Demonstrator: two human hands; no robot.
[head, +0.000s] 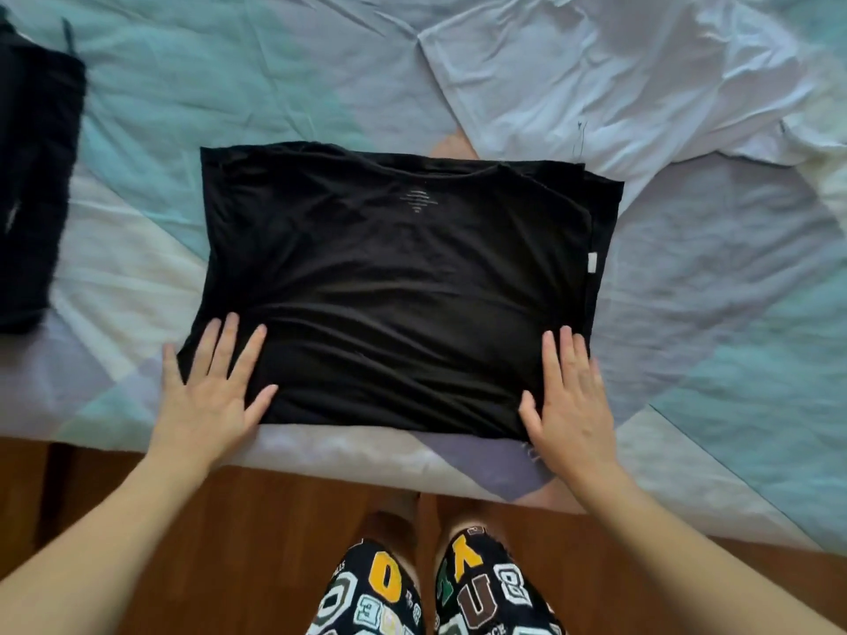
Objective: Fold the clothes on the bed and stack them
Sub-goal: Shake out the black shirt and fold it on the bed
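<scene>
A black shirt (394, 286) lies folded into a broad rectangle in the middle of the bed (733, 336), its neck label print facing up. My left hand (215, 387) rests flat on the shirt's near left corner, fingers spread. Flat on the near right corner lies my right hand (568, 401), fingers straight. A white garment (618, 80) lies crumpled and unfolded at the far right of the bed. A dark folded garment (32, 176) sits at the left edge.
The bed wears a patchwork sheet of pale blue, lilac and white. Its near edge runs just below my hands, with wooden floor (229, 520) beneath. My legs in patterned shorts (431, 588) stand close against the bed.
</scene>
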